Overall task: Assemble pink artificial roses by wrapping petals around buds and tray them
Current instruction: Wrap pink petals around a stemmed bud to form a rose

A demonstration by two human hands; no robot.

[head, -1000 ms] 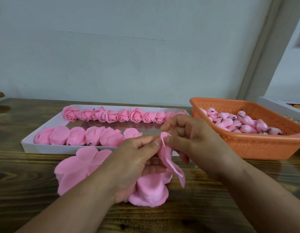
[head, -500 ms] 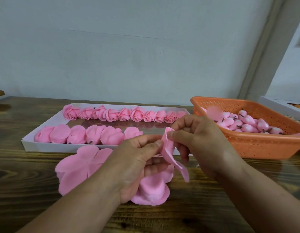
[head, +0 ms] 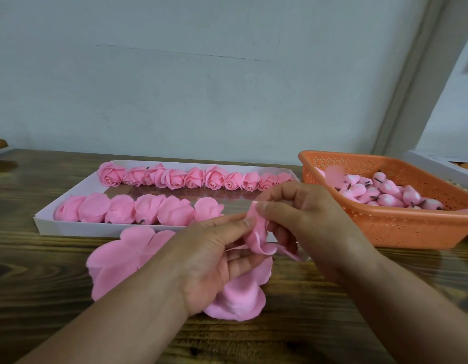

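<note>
Wooden worktop (head: 43, 298), pale wall behind | my left hand (head: 214, 261) and right hand (head: 303, 219) both pinching one pink petal (head: 257, 236) over the loose petal pile (head: 127, 261) | finished roses (head: 193, 178) in white tray (head: 70, 228) | buds (head: 385, 194) in orange basket (head: 401, 227)

Pink roses (head: 193, 178) fill a white tray (head: 70, 227) beside an orange basket (head: 401, 229) (perforated) on dark-grained wood.

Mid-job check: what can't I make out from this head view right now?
- Any bud inside the petal: head view, hidden by both hands, left hand, right hand.
- Right end of the tray: behind the right hand.
- Orange basket, right corner: cut off by the frame edge.
- White box contents: cut off at the edge.
</note>
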